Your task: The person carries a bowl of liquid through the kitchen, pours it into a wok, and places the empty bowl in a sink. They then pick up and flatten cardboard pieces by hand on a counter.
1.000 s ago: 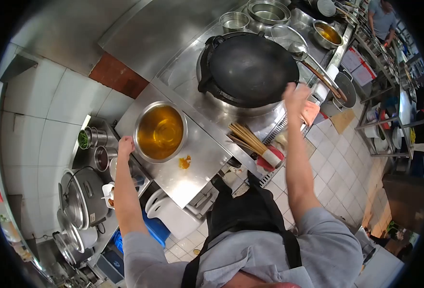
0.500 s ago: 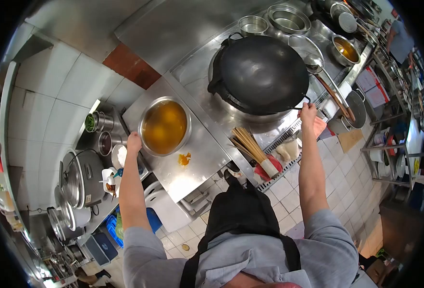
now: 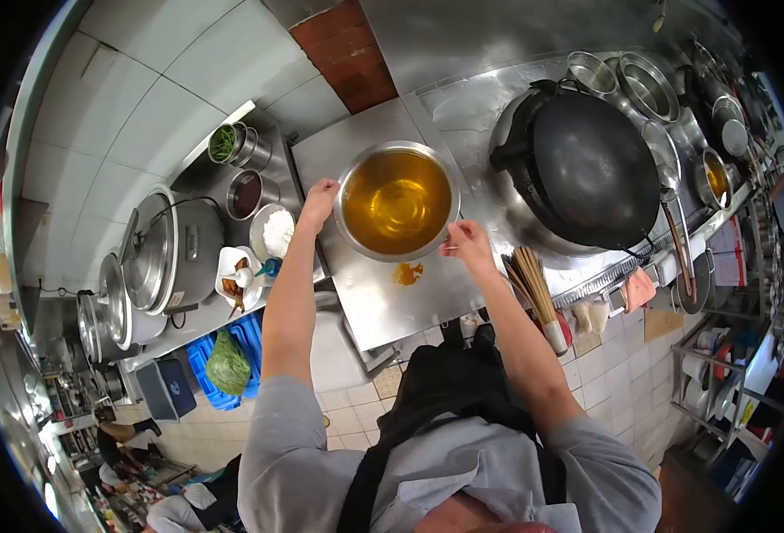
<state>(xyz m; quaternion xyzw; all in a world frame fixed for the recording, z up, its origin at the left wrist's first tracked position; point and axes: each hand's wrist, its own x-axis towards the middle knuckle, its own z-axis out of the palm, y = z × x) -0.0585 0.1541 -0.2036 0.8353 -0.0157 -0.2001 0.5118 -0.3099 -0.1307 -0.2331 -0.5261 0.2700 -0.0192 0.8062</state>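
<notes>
A wide metal bowl (image 3: pixel 346 224) of clear amber oil (image 3: pixel 396 206) is in front of me, over the steel counter (image 3: pixel 383 315). My left hand (image 3: pixel 320 202) is closed on its left rim. On the lower right side, my right hand (image 3: pixel 468 246) pinches the rim between thumb and fingers. An orange-yellow spill (image 3: pixel 407 274) marks the counter just below the bowl. To the right, a large black wok (image 3: pixel 596 169) rests on the stove, with neither hand on it.
Bamboo sticks (image 3: pixel 536 293) stand bundled by the stove's front. A ladle (image 3: pixel 676 222) lies right of the wok. On the left are a bowl of white powder (image 3: pixel 276 233), a tin of dark sauce (image 3: pixel 248 194) and a large cooker (image 3: pixel 174 253). People (image 3: pixel 201 506) are at lower left.
My right hand has let go of the wok's handle and moved left to the bowl's rim. My left hand stays at the bowl. The whole view has swung, shifting the wok rightward.
</notes>
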